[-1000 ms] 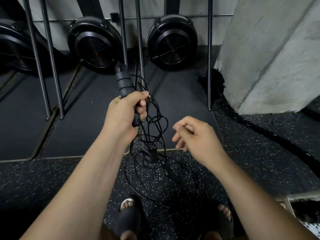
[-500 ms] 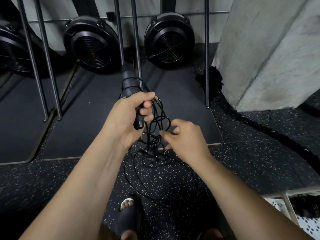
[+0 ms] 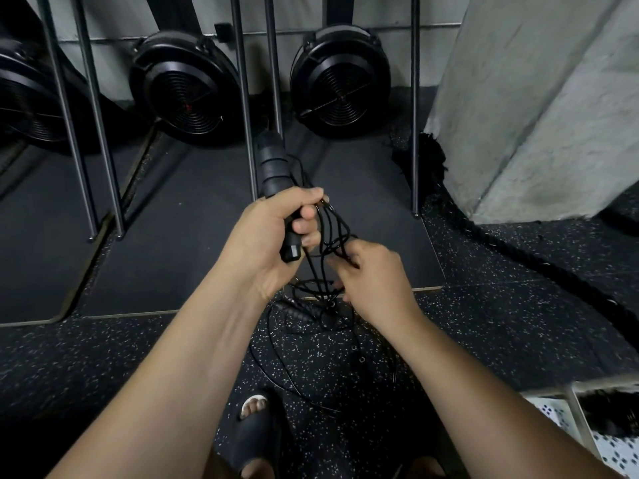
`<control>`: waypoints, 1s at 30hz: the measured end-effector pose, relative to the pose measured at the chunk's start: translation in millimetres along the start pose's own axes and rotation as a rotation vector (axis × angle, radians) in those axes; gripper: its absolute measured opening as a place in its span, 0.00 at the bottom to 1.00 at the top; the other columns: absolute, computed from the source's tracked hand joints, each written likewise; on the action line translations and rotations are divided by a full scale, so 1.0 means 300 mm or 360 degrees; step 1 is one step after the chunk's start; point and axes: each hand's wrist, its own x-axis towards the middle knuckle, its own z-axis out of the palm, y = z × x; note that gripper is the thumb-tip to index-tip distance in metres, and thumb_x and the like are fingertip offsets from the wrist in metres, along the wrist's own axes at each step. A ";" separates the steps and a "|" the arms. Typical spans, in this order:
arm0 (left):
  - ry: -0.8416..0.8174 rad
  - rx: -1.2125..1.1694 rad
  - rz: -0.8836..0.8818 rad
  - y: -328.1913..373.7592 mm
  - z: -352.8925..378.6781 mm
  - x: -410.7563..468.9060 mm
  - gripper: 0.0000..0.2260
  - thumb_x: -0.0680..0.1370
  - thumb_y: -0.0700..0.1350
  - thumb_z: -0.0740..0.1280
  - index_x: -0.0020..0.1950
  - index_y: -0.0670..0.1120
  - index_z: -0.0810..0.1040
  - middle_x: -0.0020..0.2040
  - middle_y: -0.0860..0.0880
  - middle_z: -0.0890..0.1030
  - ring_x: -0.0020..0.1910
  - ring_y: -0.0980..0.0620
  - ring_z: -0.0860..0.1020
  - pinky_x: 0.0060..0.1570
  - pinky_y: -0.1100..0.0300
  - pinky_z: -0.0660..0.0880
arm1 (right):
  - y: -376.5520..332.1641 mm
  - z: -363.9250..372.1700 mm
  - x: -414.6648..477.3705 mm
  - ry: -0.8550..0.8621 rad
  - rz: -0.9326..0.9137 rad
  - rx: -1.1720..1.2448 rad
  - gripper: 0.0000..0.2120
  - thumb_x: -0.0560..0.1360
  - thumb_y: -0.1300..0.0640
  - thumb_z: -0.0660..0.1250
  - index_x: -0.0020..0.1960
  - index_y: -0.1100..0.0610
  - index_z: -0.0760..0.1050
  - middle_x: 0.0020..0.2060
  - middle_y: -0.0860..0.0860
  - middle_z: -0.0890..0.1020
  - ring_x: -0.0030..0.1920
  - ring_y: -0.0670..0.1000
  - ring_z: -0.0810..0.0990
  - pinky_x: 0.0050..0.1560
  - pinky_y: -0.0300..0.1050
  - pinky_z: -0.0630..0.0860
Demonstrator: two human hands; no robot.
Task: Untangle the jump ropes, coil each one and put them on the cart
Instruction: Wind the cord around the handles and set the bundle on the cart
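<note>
My left hand (image 3: 273,236) grips a black jump-rope handle (image 3: 275,167) upright, its ribbed top sticking out above my fist. From the handle a tangle of thin black cords (image 3: 328,236) hangs down to the floor. Just right of that, my right hand (image 3: 373,281) pinches some of the hanging cords with its fingertips. A second black handle (image 3: 297,312) dangles in the knot below my hands. Loose loops of cord (image 3: 287,385) lie on the speckled floor by my feet. A white cart corner (image 3: 574,402) shows at the lower right.
Black round fan wheels (image 3: 186,88) stand along the back wall behind thin metal posts (image 3: 414,105). Dark mats (image 3: 179,243) cover the floor ahead. A concrete pillar (image 3: 539,98) rises at the right, with a thick black rope (image 3: 518,250) curving round its base. My sandalled foot (image 3: 254,430) is below.
My right hand moved left from open air into the hanging cords and pinched them. My left hand tilted the handle more upright and drew closer to the right hand.
</note>
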 end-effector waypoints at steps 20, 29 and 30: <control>0.0664 -0.0117 0.0214 0.056 -0.167 0.071 0.05 0.79 0.35 0.68 0.45 0.43 0.77 0.31 0.52 0.74 0.25 0.58 0.67 0.24 0.63 0.62 | 0.014 -0.221 -0.030 -0.0800 -0.0183 0.0057 0.12 0.85 0.54 0.69 0.44 0.56 0.80 0.41 0.46 0.89 0.41 0.45 0.89 0.54 0.53 0.84; 0.0759 -0.0257 0.0119 0.069 -0.194 0.086 0.12 0.82 0.35 0.63 0.39 0.45 0.74 0.29 0.55 0.72 0.23 0.60 0.66 0.24 0.65 0.61 | -0.024 -0.230 -0.064 -0.0803 -0.0295 -0.0028 0.11 0.85 0.56 0.69 0.45 0.57 0.80 0.40 0.45 0.88 0.40 0.43 0.88 0.47 0.41 0.82; 0.0779 -0.0259 0.0116 0.070 -0.204 0.089 0.12 0.81 0.35 0.63 0.39 0.45 0.74 0.30 0.54 0.72 0.23 0.60 0.66 0.24 0.65 0.61 | -0.027 -0.239 -0.069 -0.0804 -0.0301 -0.0020 0.11 0.85 0.56 0.69 0.44 0.57 0.80 0.40 0.46 0.88 0.40 0.43 0.88 0.47 0.41 0.82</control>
